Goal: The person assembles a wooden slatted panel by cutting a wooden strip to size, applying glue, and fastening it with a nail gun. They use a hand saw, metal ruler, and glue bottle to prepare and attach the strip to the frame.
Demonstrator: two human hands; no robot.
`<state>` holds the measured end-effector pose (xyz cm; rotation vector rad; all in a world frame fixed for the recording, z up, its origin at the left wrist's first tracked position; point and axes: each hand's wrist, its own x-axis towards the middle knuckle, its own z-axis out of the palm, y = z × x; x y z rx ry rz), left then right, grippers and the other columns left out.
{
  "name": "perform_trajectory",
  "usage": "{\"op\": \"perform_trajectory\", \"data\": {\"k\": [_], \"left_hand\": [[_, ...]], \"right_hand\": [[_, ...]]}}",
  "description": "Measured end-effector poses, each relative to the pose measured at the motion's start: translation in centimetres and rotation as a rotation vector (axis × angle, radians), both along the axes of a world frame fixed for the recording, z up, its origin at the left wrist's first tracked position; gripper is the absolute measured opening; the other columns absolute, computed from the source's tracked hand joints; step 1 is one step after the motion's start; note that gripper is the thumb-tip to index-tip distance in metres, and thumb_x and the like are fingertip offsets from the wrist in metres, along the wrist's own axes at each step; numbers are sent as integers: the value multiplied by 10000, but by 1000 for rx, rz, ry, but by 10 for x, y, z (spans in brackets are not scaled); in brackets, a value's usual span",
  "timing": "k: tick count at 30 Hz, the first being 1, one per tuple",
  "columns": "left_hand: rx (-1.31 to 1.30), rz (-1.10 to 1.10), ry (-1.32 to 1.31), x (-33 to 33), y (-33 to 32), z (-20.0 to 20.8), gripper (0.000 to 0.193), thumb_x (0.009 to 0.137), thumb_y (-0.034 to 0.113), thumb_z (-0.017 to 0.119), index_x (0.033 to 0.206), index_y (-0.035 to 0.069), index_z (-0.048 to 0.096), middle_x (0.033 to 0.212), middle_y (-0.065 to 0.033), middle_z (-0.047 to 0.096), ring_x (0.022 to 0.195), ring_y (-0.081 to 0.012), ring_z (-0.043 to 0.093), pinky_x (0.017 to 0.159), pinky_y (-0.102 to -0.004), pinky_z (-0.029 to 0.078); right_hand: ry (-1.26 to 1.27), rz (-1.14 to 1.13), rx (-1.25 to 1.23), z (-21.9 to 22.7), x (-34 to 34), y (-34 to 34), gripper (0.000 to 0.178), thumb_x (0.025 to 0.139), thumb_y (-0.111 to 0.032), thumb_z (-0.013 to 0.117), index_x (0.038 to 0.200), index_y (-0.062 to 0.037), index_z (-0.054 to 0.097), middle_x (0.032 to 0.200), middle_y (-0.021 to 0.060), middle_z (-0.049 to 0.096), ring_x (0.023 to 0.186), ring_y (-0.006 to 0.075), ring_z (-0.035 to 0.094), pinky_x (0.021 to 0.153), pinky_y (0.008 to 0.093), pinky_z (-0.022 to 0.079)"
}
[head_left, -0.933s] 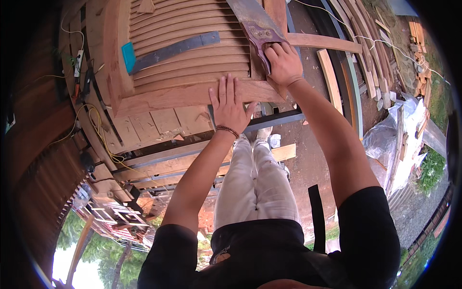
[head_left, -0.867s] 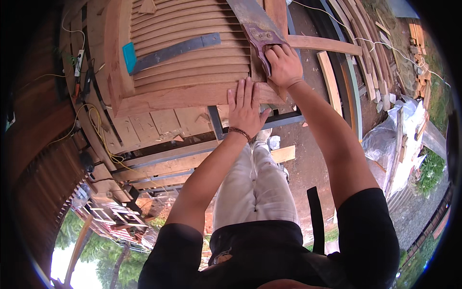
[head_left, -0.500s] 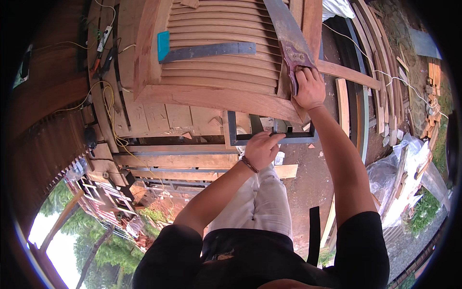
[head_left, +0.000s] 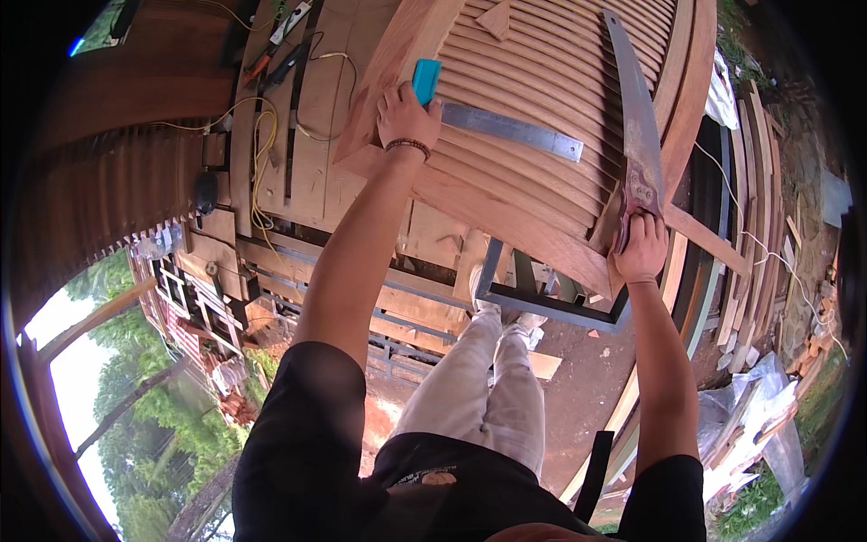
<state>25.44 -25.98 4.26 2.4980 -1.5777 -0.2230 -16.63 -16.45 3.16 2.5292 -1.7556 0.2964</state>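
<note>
Teal colours the handle of the square (head_left: 513,131), whose steel blade lies across the slats (head_left: 533,77) of the wooden panel (head_left: 506,212). The left grip (head_left: 408,116) is at the near end of this handle, with the fingers bent; I cannot tell if it is clamped there or only touching. The right grip (head_left: 642,246) is clamped on the handle of the saw (head_left: 635,108), which points away over the right part of the panel.

To do this well, I think, the left fingers should take the thick handle rather than the thin blade, and any lift should be straight up, so that the steel does not scratch the slats. The right wrist should rest quiet, because the teeth could mark the wood.

The far end of the panel is cut off by the upper edge of the view. The right fingers cover much of the saw's handle. Whether its blade touches the slats is hard to say. What carries the panel is mostly hidden; a dark metal frame (head_left: 560,309) shows below the near edge.
</note>
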Motion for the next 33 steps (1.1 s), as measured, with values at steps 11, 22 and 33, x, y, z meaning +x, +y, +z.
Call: {"op": "perform_trajectory", "data": {"k": [11, 22, 33], "left_hand": [[232, 116, 24, 95, -13, -21, 951, 810, 745, 567, 1391, 8, 412, 1347, -261, 552, 1232, -392, 567, 1029, -473, 455], [191, 102, -78, 88, -14, -22, 958, 828, 783, 492, 1338, -27, 459, 1283, -287, 594, 1167, -389, 622, 986, -471, 488], [138, 126, -63, 92, -16, -18, 840, 845, 714, 552, 1260, -14, 496, 1255, -235, 597, 1137, -388, 628, 932, -470, 519]], "right_hand": [[43, 19, -17, -5, -5, -7, 324, 785, -298, 682, 1025, -92, 610, 1031, 100, 621, 968, 322, 582, 817, 428, 478], [47, 14, -21, -6, -7, 1, 360, 768, -284, 714, 1041, -78, 600, 1085, 103, 625, 1016, 345, 576, 868, 456, 463], [48, -4, 14, -2, 5, -1, 317, 766, -251, 683, 1017, -71, 610, 1096, 120, 629, 1024, 345, 576, 859, 449, 455]]}}
